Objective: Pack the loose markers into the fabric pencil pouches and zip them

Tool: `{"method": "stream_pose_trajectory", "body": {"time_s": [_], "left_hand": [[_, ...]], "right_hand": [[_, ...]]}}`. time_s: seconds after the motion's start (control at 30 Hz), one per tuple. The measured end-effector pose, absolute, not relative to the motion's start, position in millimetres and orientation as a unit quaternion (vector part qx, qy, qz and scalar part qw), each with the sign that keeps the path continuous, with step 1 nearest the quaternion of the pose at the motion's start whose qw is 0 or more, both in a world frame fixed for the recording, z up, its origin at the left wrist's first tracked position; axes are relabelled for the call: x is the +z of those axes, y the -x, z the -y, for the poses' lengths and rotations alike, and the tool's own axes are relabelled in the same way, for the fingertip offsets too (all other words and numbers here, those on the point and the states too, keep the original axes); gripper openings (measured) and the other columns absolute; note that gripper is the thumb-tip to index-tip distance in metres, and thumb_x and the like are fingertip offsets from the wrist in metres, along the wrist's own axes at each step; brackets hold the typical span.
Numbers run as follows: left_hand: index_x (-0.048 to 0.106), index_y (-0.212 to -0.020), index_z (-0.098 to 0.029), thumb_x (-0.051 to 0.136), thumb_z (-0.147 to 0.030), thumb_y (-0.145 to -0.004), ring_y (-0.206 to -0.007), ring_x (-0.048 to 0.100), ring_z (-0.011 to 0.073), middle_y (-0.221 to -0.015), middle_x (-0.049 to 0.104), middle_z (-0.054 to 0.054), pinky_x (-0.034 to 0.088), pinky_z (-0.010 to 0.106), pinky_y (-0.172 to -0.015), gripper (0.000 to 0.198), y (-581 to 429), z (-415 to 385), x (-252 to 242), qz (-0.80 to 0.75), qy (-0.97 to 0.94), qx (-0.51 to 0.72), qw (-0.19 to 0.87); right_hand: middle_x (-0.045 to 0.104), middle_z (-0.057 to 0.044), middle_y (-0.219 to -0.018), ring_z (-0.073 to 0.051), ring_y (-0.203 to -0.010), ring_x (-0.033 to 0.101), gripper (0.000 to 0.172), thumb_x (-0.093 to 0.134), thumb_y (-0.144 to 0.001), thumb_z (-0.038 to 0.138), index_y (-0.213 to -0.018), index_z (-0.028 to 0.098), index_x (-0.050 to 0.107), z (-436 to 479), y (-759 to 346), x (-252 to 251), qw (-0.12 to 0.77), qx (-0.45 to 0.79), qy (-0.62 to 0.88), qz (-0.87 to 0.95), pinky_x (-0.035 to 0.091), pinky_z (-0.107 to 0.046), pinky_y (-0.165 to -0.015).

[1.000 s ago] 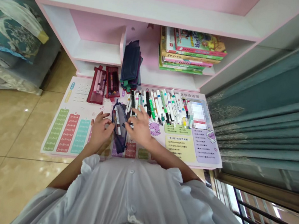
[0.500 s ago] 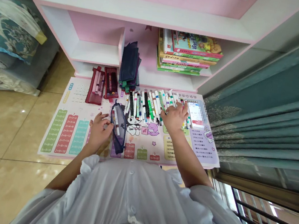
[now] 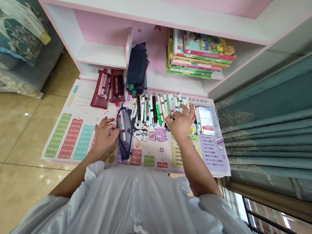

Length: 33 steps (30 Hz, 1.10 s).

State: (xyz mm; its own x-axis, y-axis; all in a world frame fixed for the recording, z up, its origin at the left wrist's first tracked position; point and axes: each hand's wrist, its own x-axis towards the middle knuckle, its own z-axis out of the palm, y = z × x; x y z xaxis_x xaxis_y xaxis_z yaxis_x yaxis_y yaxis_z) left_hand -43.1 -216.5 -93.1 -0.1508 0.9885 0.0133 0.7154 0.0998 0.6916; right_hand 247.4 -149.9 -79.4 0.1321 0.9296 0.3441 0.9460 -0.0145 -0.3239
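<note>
My left hand (image 3: 105, 135) is at the left edge of a navy mesh pencil pouch (image 3: 126, 144), thumb and forefinger pinched at its rim, other fingers raised. A few markers (image 3: 122, 128) lie inside the pouch. Over the right part of a long row of loose markers (image 3: 157, 110) is my right hand (image 3: 181, 125), its fingers spread and bent, touching or just above the pens; some pens are hidden beneath it. The markers are mostly white-bodied, some black or green, and lie side by side on the printed desk mat (image 3: 155, 155).
Two dark red mesh pouches with pens (image 3: 102, 90) lie at the back left. A stack of dark mesh pouches (image 3: 137, 66) leans against the shelf divider. Books (image 3: 202, 57) are piled on the shelf. A phone (image 3: 205, 121) lies right of the markers, near a teal curtain (image 3: 277, 125).
The view has shifted slightly. My right hand's fingers have moved a little over the markers, and my left hand stays at the pouch edge.
</note>
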Motion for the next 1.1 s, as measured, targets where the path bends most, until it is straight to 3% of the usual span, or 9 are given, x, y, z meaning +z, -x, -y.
{"method": "stream_pose_trajectory", "body": {"time_s": [0.27, 0.43, 0.63, 1.1], "left_hand": [[0.056, -0.062, -0.022, 0.055, -0.031, -0.079, -0.140, 0.037, 0.0317, -0.130, 0.061, 0.008, 0.018, 0.067, -0.111, 0.019, 45.0, 216.1, -95.5, -0.705, -0.607, 0.283, 0.233], [0.056, -0.063, -0.022, 0.055, -0.030, -0.078, -0.139, 0.037, 0.0315, -0.130, 0.061, 0.008, 0.019, 0.066, -0.112, 0.017, 45.0, 216.5, -94.4, -0.708, -0.604, 0.287, 0.226], [0.055, -0.063, -0.021, 0.055, -0.030, -0.077, -0.139, 0.038, 0.0317, -0.128, 0.062, 0.009, 0.019, 0.067, -0.111, 0.017, 44.8, 217.3, -93.5, -0.707, -0.601, 0.294, 0.226], [0.055, -0.064, -0.021, 0.055, -0.030, -0.078, -0.138, 0.039, 0.0310, -0.129, 0.062, 0.009, 0.021, 0.065, -0.111, 0.016, 44.4, 216.4, -94.4, -0.706, -0.611, 0.282, 0.222]], "right_hand": [[0.056, -0.008, -0.134, -0.036, -0.141, 0.031, 0.016, 0.062, -0.072, 0.023, -0.057, 0.020, 0.059, 194.4, -188.2, -75.5, 0.332, 0.125, 0.564, 0.746, 0.031, -0.059, -0.110], [0.056, -0.008, -0.135, -0.036, -0.143, 0.027, 0.012, 0.066, -0.068, 0.021, -0.057, 0.020, 0.060, 210.2, -154.0, -75.2, 0.289, 0.206, 0.507, 0.785, 0.030, -0.054, -0.111], [0.053, -0.010, -0.140, -0.037, -0.144, 0.024, 0.014, 0.067, -0.070, 0.025, -0.059, 0.018, 0.064, 206.9, -130.6, -79.6, 0.217, 0.208, 0.521, 0.799, 0.028, -0.054, -0.110], [0.043, -0.017, -0.146, -0.040, -0.146, 0.015, 0.021, 0.070, -0.076, 0.032, -0.087, 0.015, 0.074, 199.4, -114.5, -89.9, 0.134, 0.215, 0.535, 0.806, 0.021, -0.060, -0.116]]}}
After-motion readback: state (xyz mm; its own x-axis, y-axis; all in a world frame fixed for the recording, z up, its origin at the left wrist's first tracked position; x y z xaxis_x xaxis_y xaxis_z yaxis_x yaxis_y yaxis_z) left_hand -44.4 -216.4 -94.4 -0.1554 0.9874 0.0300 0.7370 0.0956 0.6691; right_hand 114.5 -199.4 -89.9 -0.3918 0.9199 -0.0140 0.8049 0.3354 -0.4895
